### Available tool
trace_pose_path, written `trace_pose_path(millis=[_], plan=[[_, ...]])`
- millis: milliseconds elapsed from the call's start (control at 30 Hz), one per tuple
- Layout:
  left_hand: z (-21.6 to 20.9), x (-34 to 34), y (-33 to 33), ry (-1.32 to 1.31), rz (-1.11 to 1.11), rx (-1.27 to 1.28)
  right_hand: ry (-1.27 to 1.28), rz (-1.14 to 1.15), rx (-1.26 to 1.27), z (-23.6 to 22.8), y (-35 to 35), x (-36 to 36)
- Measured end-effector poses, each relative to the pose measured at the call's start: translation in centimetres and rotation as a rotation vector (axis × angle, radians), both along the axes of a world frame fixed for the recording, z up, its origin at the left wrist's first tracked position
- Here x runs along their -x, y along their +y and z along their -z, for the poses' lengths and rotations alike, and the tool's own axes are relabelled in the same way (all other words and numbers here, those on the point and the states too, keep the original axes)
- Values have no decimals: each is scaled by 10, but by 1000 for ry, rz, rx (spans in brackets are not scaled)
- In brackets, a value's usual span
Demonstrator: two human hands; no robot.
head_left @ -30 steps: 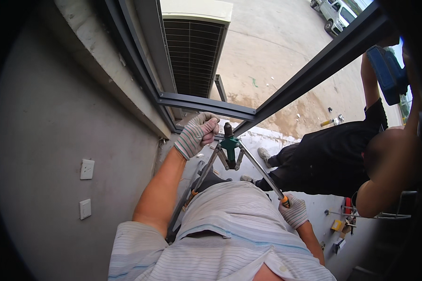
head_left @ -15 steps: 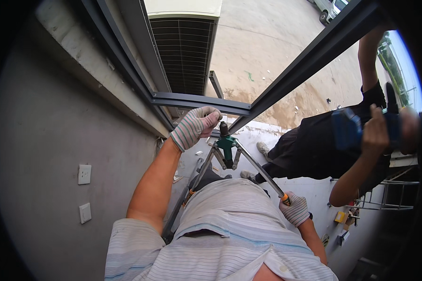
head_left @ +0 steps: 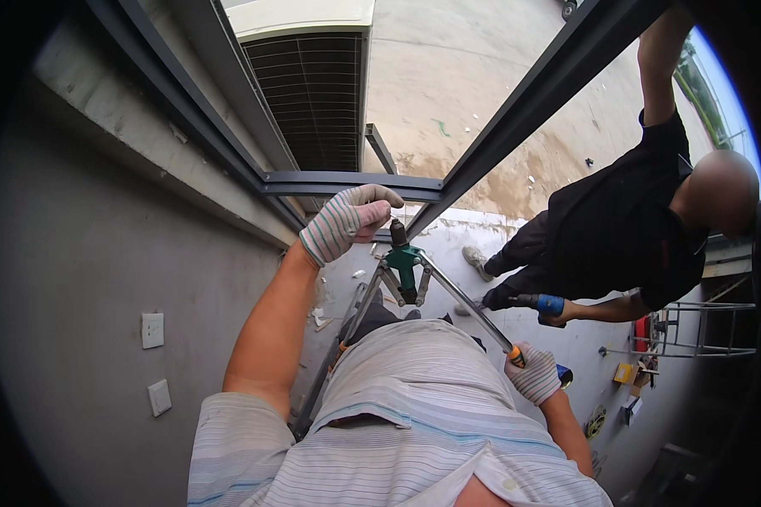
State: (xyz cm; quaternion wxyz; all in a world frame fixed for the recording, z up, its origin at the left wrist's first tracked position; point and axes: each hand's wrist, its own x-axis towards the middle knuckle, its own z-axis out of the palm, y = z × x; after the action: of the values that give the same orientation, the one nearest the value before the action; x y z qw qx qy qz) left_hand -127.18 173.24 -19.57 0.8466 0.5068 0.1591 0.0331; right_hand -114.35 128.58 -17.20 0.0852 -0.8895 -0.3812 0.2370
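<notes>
My left hand [head_left: 353, 221], in a striped knit glove, pinches a thin metal pin, likely a rivet, just above the nose of a two-handled hand riveter [head_left: 406, 264]. The riveter has a green body, a dark nose pointing up and long steel arms spread apart. My right hand [head_left: 533, 373], gloved too, is wrapped round the orange-and-black grip [head_left: 516, 358] of its right arm. The left arm's grip [head_left: 338, 353] rests against my waist with no hand on it.
A dark metal frame [head_left: 355, 184] stands before me, with a slatted outdoor unit [head_left: 304, 93] beyond. At right, a co-worker [head_left: 617, 220] in black holds a blue cordless drill [head_left: 550, 304] and reaches up to the frame. A ladder [head_left: 702, 329] lies behind; wall sockets [head_left: 152, 330] are at left.
The co-worker's drill has come down from near the head to beside the legs. My view has shifted slightly; my left hand still pinches at the nose and my right still grips the handle.
</notes>
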Motion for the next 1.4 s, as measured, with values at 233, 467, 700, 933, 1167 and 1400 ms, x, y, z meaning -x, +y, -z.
trace_pose_path(millis=[233, 467, 700, 933, 1167, 1400], plan=[[-7, -11, 1, 68, 64, -136, -2, 6, 29, -3, -2, 0], [-37, -27, 1, 130, 210, -511, 6, -6, 67, -12, -13, -16], [-45, -42, 1, 67, 407, -641, -41, -83, 43, -39, -19, -52], [-58, -53, -13, 84, 573, -729, -88, -140, 212, -77, -13, -75], [-38, -52, -30, 81, 338, -462, -108, -151, 272, -119, 8, -86], [-20, -42, -55, -52, 94, -458, -111, -139, 296, -121, -1, -86]])
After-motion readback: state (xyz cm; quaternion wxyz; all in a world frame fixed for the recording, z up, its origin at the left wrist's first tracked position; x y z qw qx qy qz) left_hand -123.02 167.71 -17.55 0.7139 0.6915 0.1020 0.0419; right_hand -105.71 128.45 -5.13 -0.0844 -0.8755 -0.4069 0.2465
